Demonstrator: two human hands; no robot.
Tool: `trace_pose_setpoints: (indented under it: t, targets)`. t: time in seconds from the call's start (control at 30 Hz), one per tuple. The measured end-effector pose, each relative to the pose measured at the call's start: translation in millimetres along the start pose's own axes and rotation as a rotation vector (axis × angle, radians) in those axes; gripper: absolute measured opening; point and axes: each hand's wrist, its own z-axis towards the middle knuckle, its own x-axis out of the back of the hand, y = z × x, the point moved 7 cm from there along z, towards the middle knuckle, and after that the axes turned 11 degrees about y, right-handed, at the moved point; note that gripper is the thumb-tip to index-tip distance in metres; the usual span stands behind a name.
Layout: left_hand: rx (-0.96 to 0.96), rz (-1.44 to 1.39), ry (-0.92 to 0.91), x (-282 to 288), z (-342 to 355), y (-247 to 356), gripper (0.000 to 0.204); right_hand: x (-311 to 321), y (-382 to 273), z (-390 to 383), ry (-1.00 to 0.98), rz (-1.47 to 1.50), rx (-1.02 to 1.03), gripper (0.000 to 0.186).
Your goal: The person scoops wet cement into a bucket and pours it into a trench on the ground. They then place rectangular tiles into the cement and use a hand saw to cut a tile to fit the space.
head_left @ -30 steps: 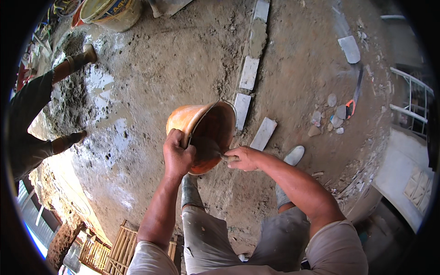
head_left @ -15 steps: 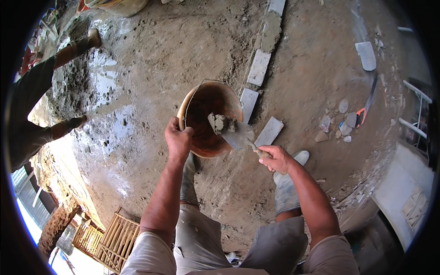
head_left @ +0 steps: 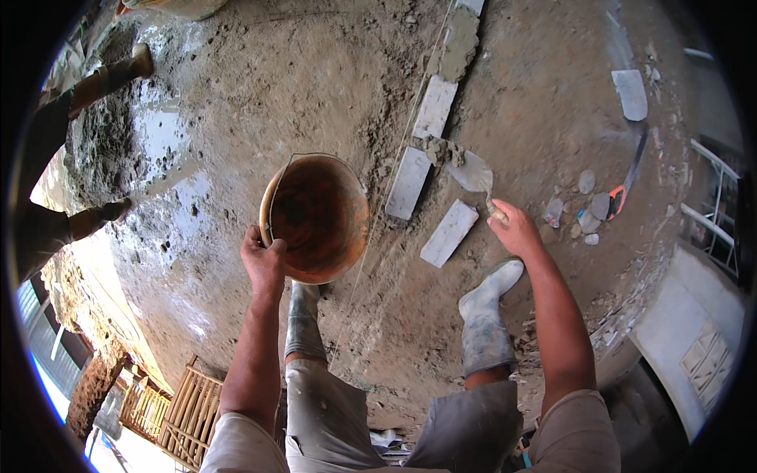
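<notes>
My left hand (head_left: 262, 258) is closed on the rim of an orange, stained bucket (head_left: 314, 221), tilted with its mouth toward me; its inside looks nearly empty. My right hand (head_left: 512, 232) grips the handle of a trowel (head_left: 471, 171), whose blade carries grey mortar (head_left: 441, 151) at the line of pale bricks (head_left: 408, 181), beside a thin string. Whether the mortar touches the brick, I cannot tell. Below the blade lies a loose pale brick (head_left: 449, 232).
A co-worker's legs (head_left: 75, 110) stand at left by wet mortar (head_left: 102, 146). At right are stones (head_left: 586, 181), an orange-handled saw (head_left: 617, 201) and a pale slab (head_left: 629, 93). Buckets (head_left: 177, 6) edge the top; a bamboo rack (head_left: 185, 410) is lower left, my boots (head_left: 493, 315) below.
My right hand has pulled the trowel out of the bucket with mortar on it and moved it up-right to the brick row. The bucket in my left hand has swung down-left.
</notes>
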Motion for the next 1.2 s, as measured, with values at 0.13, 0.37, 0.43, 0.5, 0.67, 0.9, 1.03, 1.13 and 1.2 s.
trace_pose_setpoints:
  t: [0.13,0.37,0.43,0.5,0.67,0.9,1.03,1.13,1.2]
  targets:
    - [-0.039,0.071,0.005,6,-4,-23,0.011,-30,-18,33,-0.029,-0.292,-0.168,0.042]
    - [0.052,0.158,-0.040,2,-21,-32,0.010,-76,8,-3,0.299,-0.102,-0.121,0.044]
    - [0.028,0.184,-0.031,7,-21,-41,0.010,-85,12,-14,0.316,0.094,-0.225,0.045]
    - [0.020,0.184,-0.020,11,-24,-47,0.010,-110,8,-23,0.142,0.353,-0.525,0.049]
    - [0.070,0.127,-0.026,8,-31,-58,0.009,-158,-24,-10,0.118,0.445,-0.499,0.045]
    - [0.085,0.076,-0.065,13,-35,-72,0.011,-205,-28,-13,0.071,0.360,-0.527,0.051]
    - [0.055,0.129,-0.048,19,-38,-70,0.011,-196,-29,-34,0.072,0.393,-0.507,0.043]
    - [0.089,0.109,-0.041,19,-41,-77,0.011,-176,-34,-22,0.163,0.429,-0.439,0.032]
    - [0.085,0.119,-0.045,17,-41,-82,0.011,-174,-34,-2,0.122,0.508,-0.529,0.031]
